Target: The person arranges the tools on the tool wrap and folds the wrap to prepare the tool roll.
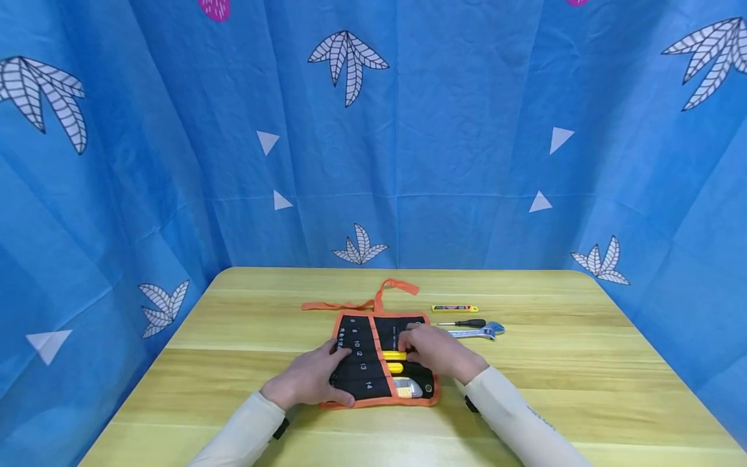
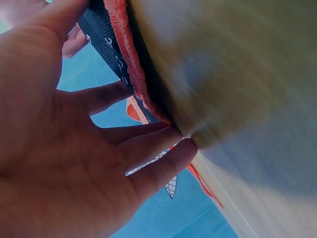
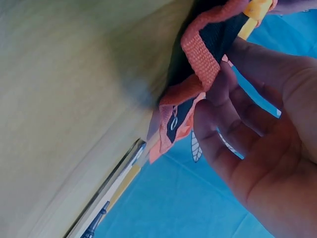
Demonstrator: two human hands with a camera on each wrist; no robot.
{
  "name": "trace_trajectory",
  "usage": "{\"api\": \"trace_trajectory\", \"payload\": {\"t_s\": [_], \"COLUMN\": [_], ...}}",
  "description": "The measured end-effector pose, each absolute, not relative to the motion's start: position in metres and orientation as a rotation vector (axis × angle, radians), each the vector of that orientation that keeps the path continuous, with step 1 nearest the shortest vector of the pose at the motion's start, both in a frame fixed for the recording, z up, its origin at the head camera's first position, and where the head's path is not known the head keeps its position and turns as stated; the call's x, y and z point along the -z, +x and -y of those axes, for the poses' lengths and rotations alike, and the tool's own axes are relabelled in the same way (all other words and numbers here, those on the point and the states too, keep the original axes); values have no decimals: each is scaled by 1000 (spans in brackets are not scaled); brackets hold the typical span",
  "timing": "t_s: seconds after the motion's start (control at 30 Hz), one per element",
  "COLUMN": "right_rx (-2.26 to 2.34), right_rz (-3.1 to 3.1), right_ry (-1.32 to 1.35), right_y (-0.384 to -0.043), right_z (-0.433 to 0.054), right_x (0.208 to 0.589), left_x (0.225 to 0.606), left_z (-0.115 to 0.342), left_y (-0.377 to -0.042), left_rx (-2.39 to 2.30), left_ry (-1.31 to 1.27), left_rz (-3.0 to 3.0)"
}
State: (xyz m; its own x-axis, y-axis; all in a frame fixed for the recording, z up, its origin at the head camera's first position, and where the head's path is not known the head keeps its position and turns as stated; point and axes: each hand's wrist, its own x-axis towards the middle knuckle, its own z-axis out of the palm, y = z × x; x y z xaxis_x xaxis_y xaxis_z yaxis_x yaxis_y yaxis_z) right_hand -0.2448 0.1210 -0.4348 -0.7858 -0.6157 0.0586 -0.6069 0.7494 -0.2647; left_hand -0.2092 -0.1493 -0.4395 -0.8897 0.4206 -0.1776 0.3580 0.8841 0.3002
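A person's left hand [image 1: 312, 377] rests on the left part of a flat black cloth tool pouch with orange edges and white numbers [image 1: 356, 375]. Its fingers are loose and mostly straight, touching the cloth at its edge. It seems to be keeping the pouch steady.

Behind the pouch, a long orange cloth tie [image 1: 378, 301] lies loose. The pouch spreads out near the front of the table. From its pockets, an upper bright yellow handle [image 1: 393, 355], a lower bright yellow handle [image 1: 395, 368] and a grey and pale yellow tool [image 1: 407, 388] poke out to the right.

The right hand [image 1: 434, 349] is over the right part of the pouch. Its fingers are bent, close by the upper yellow handle. I cannot tell if they pinch it.

The step looks like moving that handle along its pocket; in or out, I cannot tell. The next move calls for a firm left hand and a straight push or pull.

Past the right hand lie a flat yellow box with dark and red print [image 1: 454, 309], a thin screwdriver with a black handle [image 1: 471, 323] and a shiny silver wrench [image 1: 493, 330].

They all sit on a pale yellow wooden table [image 1: 583, 363]. A blue cloth curtain [image 1: 467, 130] hangs around it, with white leaves [image 1: 348, 55] and white triangles [image 1: 268, 143].
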Motion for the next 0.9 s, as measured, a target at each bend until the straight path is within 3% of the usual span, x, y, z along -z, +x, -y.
{"api": "trace_trajectory", "payload": {"t_s": [0.9], "right_rx": [452], "right_rz": [-2789], "right_ry": [-810], "right_y": [-246], "right_z": [-102], "right_x": [431], "left_x": [442], "left_z": [149], "left_y": [-208], "left_rx": [-395], "left_ry": [588], "left_rz": [-2832]}}
